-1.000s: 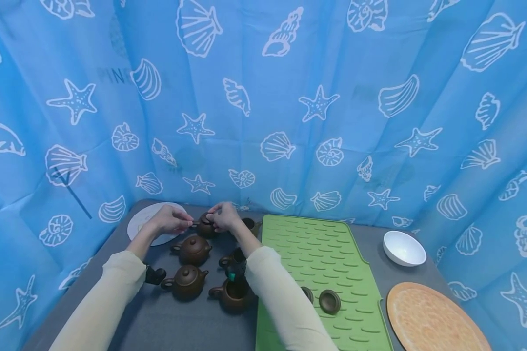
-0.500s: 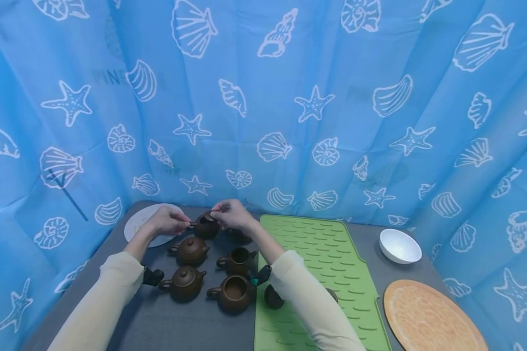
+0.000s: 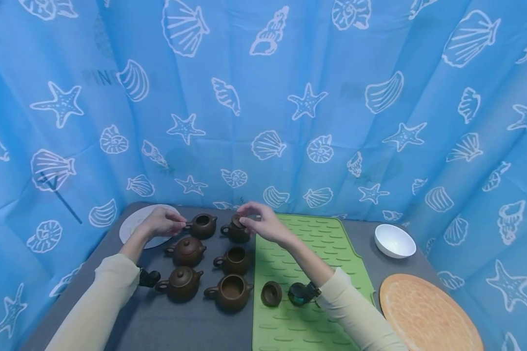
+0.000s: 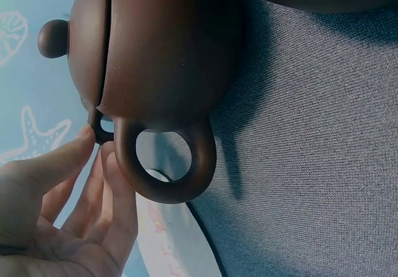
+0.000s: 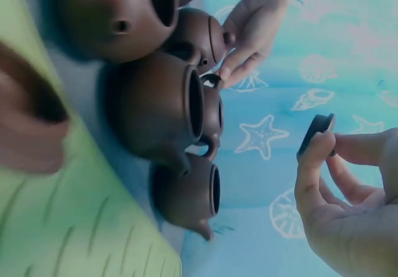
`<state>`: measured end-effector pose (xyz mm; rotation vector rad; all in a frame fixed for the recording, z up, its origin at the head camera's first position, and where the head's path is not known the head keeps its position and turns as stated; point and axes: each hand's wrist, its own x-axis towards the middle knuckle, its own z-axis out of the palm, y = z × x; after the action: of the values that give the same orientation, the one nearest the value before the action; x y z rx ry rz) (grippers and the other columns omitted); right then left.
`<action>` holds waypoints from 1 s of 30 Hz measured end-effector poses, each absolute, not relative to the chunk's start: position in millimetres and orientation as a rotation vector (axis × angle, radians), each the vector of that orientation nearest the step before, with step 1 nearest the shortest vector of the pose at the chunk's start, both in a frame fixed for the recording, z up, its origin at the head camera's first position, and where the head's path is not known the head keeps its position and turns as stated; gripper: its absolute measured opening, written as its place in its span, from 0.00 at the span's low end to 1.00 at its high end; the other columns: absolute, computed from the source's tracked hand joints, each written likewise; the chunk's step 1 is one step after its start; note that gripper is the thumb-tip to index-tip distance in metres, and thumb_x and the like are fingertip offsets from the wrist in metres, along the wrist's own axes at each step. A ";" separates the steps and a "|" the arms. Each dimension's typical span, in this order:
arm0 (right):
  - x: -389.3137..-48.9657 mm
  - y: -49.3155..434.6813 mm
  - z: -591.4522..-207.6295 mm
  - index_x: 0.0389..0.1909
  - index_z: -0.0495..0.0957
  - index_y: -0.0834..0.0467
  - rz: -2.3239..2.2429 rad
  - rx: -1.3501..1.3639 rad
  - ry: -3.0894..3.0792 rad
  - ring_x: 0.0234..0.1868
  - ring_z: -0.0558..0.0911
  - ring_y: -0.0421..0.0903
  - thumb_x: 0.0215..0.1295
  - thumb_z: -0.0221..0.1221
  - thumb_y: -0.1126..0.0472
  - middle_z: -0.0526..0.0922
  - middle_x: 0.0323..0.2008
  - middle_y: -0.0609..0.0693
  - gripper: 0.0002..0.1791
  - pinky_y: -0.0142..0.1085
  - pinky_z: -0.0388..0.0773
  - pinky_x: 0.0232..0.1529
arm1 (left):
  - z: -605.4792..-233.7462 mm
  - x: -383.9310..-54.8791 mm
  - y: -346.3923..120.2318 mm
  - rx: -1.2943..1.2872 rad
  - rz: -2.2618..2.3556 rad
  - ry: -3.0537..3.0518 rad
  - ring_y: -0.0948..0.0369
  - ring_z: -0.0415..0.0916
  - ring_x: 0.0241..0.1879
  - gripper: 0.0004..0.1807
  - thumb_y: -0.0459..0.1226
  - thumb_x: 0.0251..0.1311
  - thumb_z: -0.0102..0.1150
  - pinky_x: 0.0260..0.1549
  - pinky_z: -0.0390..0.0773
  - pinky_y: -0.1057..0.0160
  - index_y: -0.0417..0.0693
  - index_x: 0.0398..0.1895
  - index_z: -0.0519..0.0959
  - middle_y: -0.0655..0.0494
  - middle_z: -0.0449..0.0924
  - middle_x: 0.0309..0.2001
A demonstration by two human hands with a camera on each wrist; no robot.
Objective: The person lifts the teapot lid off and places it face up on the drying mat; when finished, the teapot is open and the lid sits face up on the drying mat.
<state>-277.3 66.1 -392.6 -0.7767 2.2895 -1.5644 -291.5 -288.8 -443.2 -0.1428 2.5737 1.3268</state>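
At the far left, my left hand pinches the small loop handle of a lidless brown teapot. A lid is pinched between the thumb and fingers of my right hand, above the far teapot of the right column. Nearer on the left stand two lidded teapots, one in the middle and one in front. To their right are two uncovered teapots, a middle one and a front one. A lidded teapot partly hides the pinched handle in the left wrist view.
A green ridged mat lies right of the teapots, with an upturned lid on it. Farther right are a white bowl and a round tan board. A white plate lies behind my left hand.
My right hand has lifted the lid off the far-left teapot and carried it right, over the neighbouring teapot. The left hand has stayed at the handle.
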 end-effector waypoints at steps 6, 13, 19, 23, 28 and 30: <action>-259.7 101.6 -397.5 0.76 0.71 0.62 -1.552 -0.813 2.177 0.41 0.89 0.52 0.84 0.48 0.69 0.75 0.69 0.73 0.24 0.55 0.92 0.48 | -441.9 -290.6 -289.5 -0.126 1.329 2.577 0.52 0.88 0.45 0.15 0.37 0.78 0.63 0.50 0.91 0.53 0.36 0.58 0.86 0.44 0.89 0.46; -249.1 135.7 -419.6 0.76 0.70 0.65 -1.614 -0.688 2.106 0.47 0.91 0.51 0.84 0.53 0.65 0.71 0.74 0.73 0.24 0.55 0.88 0.61 | -439.9 -287.0 -288.7 -0.107 1.329 2.572 0.48 0.88 0.47 0.16 0.37 0.78 0.62 0.52 0.90 0.51 0.35 0.58 0.85 0.41 0.88 0.47; -243.5 149.9 -440.7 0.73 0.74 0.64 -1.623 -0.675 2.151 0.57 0.89 0.71 0.75 0.66 0.65 0.74 0.70 0.75 0.28 0.46 0.90 0.58 | -441.4 -288.2 -288.4 -0.126 1.323 2.568 0.47 0.87 0.48 0.16 0.38 0.78 0.63 0.52 0.90 0.51 0.36 0.59 0.86 0.44 0.88 0.46; -241.2 153.6 -447.2 0.73 0.72 0.68 -1.576 -0.673 2.169 0.54 0.91 0.66 0.75 0.66 0.67 0.77 0.68 0.75 0.29 0.40 0.90 0.56 | -441.9 -289.7 -287.3 -0.133 1.325 2.570 0.48 0.88 0.48 0.15 0.38 0.78 0.63 0.52 0.90 0.52 0.37 0.58 0.86 0.44 0.88 0.46; -239.0 156.2 -450.7 0.74 0.65 0.77 -1.546 -0.709 2.101 0.54 0.91 0.67 0.77 0.59 0.73 0.75 0.66 0.78 0.29 0.42 0.90 0.57 | -440.8 -288.0 -285.6 -0.112 1.323 2.579 0.47 0.88 0.49 0.15 0.37 0.78 0.62 0.52 0.91 0.51 0.35 0.59 0.85 0.39 0.88 0.48; -238.1 156.2 -451.8 0.74 0.64 0.79 -1.536 -0.712 2.083 0.55 0.90 0.69 0.78 0.57 0.74 0.75 0.66 0.78 0.28 0.44 0.90 0.57 | -439.7 -287.1 -285.1 -0.110 1.324 2.579 0.47 0.88 0.49 0.15 0.37 0.78 0.62 0.51 0.91 0.52 0.35 0.59 0.85 0.38 0.88 0.49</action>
<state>-238.1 156.2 -451.8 -0.7116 2.0828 -1.5359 -287.1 -285.1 -439.7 -0.1101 2.5793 1.3236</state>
